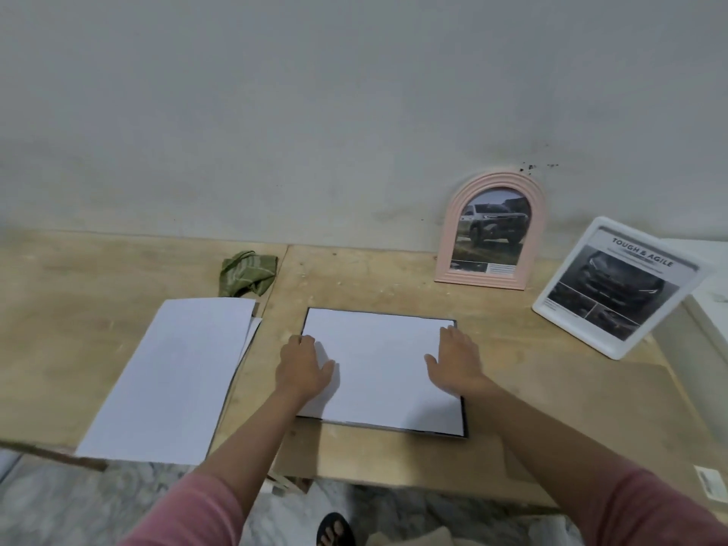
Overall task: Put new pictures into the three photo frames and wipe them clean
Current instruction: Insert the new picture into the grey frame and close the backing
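A black-edged photo frame (465,423) lies flat on the wooden table (394,285), covered by a white sheet (378,372). My left hand (303,366) rests on the sheet's left edge with fingers curled slightly down. My right hand (457,362) presses flat on its right side, fingers straight. A pink arched frame (449,246) with a car picture leans against the wall. To its right a white rectangular frame (559,309) with a dark car picture stands tilted. A crumpled green cloth (248,271) lies at the back left.
Large white sheets (169,380) lie stacked at the left, reaching the table's front edge. A white box (709,309) stands at the far right. The wall (354,112) closes off the back. Marble floor and a sandalled foot (335,530) show below.
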